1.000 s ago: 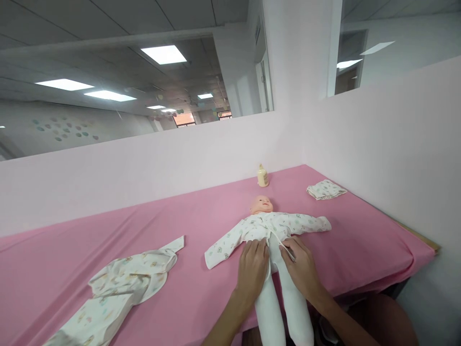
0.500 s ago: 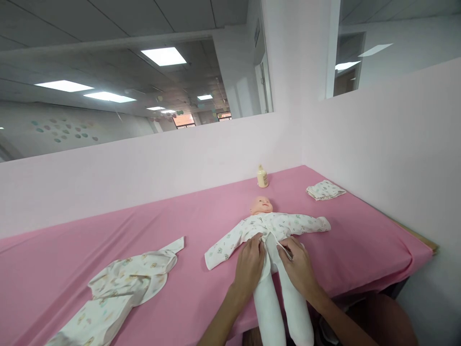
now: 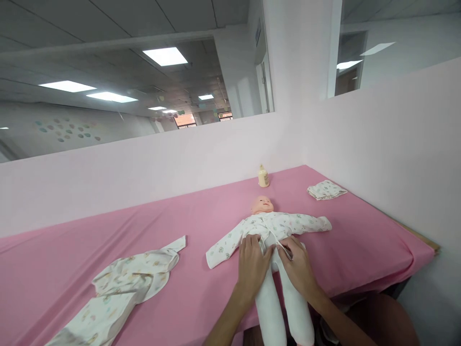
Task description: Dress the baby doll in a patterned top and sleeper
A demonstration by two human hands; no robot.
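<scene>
A baby doll (image 3: 262, 204) lies on its back in a white patterned baby shirt (image 3: 257, 224), sleeves spread out, with white legs (image 3: 271, 307) reaching over the table's front edge. My left hand (image 3: 253, 263) is curled at the shirt's lower front on the left, its thumb reaching to the middle; the cloth under its fingers is partly hidden. On the other side, my right hand (image 3: 296, 263) pinches the shirt's front edge, where a thin white strip runs up to the chest. Both hands are close together over the doll's belly.
A pink cloth (image 3: 194, 283) covers the table. Another patterned baby garment (image 3: 122, 293) lies spread at the left. A pump bottle (image 3: 263, 177) stands behind the doll's head, and a folded patterned cloth (image 3: 326, 190) lies at the back right. Walls border the back and right.
My left hand has turned and shifted slightly right, its thumb now reaching toward my right fingers. My right hand keeps its pinch in nearly the same place.
</scene>
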